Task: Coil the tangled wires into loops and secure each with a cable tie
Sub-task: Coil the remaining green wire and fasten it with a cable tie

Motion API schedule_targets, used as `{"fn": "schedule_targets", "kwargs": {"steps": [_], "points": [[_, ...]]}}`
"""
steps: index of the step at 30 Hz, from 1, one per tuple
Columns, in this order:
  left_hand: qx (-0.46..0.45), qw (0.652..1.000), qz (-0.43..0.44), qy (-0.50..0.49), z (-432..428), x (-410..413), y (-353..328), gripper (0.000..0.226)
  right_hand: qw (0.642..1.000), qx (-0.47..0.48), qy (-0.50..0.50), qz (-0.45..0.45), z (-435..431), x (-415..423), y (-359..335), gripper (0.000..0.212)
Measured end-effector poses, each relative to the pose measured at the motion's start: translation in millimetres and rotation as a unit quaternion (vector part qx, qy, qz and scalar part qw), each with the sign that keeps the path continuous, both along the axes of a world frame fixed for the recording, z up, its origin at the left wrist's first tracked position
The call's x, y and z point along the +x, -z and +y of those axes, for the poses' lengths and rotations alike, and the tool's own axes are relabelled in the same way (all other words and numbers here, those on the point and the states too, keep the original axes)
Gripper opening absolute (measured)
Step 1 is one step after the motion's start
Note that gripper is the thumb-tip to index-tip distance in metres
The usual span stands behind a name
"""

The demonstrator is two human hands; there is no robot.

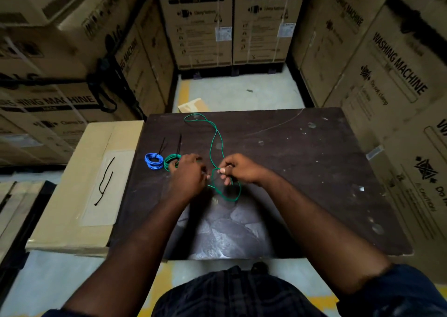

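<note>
Green wire: near loop pinched by right hand, left hand pinching beside it; slack runs far across table.

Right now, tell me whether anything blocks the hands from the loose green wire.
Nothing visible does: the left hand and right hand already hold the loose green wire. The blue coil and green coil lie to their left.

Counter: dark board, matt, heavily scuffed, with pale scratches and a worn, faintly shiny patch at the near edge. Green wire, blue coil and green coil: smooth plastic insulation, slight sheen. Cable ties: black plastic. Cartons: matt brown cardboard. Flat box: pale cardboard carrying a glossy film panel.
</note>
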State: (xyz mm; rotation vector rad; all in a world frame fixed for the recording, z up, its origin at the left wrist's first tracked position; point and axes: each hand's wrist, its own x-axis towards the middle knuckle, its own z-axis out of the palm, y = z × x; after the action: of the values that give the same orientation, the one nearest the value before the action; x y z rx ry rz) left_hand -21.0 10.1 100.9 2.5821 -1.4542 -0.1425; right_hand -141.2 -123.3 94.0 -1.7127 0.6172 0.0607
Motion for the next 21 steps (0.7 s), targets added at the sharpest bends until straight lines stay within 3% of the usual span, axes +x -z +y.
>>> {"fn": "schedule_targets", "kwargs": {"steps": [3, 5, 7, 11, 14, 21], "points": [[-0.131, 0.989, -0.066, -0.003, 5.7, -22.9, -7.9, 0.032, 0.996, 0.068, 0.048, -0.028, -3.6, -1.6, 1.1, 0.023], [-0.239, 0.969, -0.016, 0.057, 5.3, -38.1, -10.3, 0.03, 0.992, 0.104, 0.067, -0.033, -6.0, -1.9, 2.8, 0.022], [-0.285, 0.952, 0.072, 0.09, 4.1, -46.9, -6.2, 0.027, 0.99, 0.119, 0.07, -0.029, -8.1, -1.4, 4.3, 0.022], [-0.281, 0.94, 0.19, -0.02, 3.8, -42.5, 24.2, 0.027, 0.988, 0.136, 0.072, -0.027, -11.2, -2.3, 4.1, 0.023], [-0.259, 0.943, 0.199, -0.062, 3.8, -34.5, 37.6, 0.029, 0.984, 0.161, 0.07, -0.031, -12.7, -4.4, 4.5, 0.02], [-0.24, 0.94, 0.221, -0.103, -4.1, -28.1, 38.2, 0.005, 0.959, 0.279, 0.03, -0.04, -16.5, -11.6, 2.1, 0.025]]}}
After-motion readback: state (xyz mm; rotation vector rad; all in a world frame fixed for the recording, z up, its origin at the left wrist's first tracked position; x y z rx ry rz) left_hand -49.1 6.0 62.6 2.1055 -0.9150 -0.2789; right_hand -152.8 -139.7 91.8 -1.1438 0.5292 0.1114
